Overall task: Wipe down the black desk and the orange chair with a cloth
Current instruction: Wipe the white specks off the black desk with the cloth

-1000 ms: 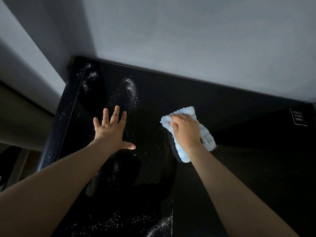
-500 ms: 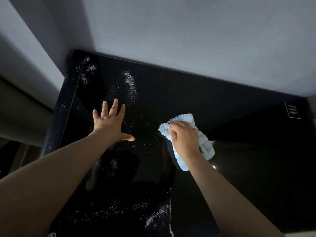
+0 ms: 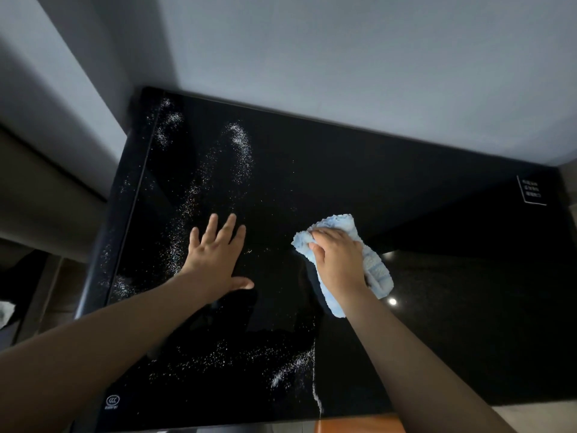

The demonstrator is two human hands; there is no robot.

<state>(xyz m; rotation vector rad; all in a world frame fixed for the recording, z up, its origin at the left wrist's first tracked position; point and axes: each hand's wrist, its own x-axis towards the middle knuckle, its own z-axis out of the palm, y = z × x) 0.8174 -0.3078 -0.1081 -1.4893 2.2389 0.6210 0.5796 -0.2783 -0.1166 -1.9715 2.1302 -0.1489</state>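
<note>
light blue cloth [image 3: 371, 264], white-speckled black desk [image 3: 343, 182]

Black desk [image 3: 343, 182] carries what looks like a CCC mark [image 3: 112, 400].

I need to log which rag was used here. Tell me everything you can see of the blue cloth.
The light blue cloth looks like soft, fluffy terry or microfibre with a scalloped edge. It is bunched into a longish wad lying on the glossy black desk, right of its middle. The right hand lies over it, fingers curled on its far end and covering its centre; cloth shows past the hand on the far, right and near sides. No stains can be made out.
</note>
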